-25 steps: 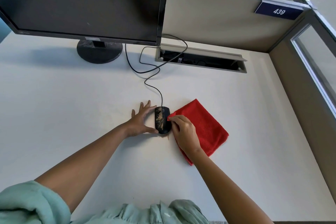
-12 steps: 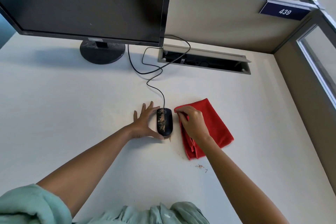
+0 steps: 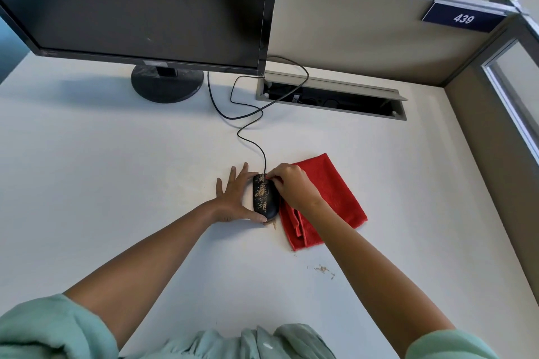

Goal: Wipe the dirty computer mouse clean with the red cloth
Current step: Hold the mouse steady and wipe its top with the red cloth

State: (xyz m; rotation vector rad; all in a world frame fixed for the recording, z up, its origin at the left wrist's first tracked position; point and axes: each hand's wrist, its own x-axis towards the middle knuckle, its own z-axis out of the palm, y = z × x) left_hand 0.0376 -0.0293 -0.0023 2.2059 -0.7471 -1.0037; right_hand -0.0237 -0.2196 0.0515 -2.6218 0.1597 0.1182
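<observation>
With the black mouse [image 3: 264,197] just right of the splayed, flat left hand [image 3: 233,198] bracing it, draw the red cloth [image 3: 329,198], pinched in the curled right hand [image 3: 293,185], firmly down over the speckled top.

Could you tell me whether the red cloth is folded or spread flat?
Folded: the cloth shows doubled layers along its near edge, and the right hand bunches a corner against the mouse.

Dark monitor [image 3: 140,3] on desk [image 3: 87,169], cable tray [image 3: 329,93], sign 439 [image 3: 463,18].
</observation>
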